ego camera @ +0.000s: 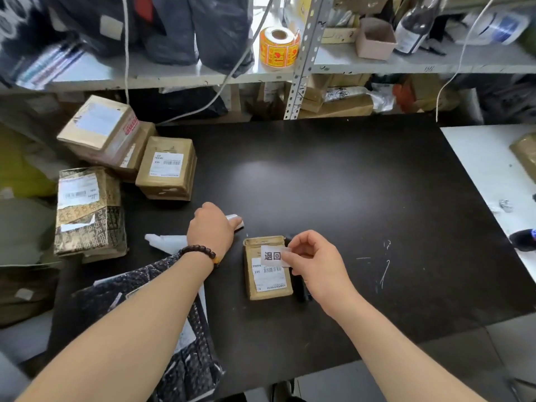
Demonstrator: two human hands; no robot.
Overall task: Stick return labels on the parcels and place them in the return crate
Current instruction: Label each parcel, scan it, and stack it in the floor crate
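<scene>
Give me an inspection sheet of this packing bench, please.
Surface: black table, scratched at right.
Job's things: small parcel flat on it; return label over its top edge; more parcels at left; crate not seen.
Clutter: black mailer bag, white strip.
Hands: right hand pinches the label; left hand on the strip, grip hidden.
Cables: white cables hang from above.
Surroundings: shelves with orange sticker roll, bottle.
</scene>
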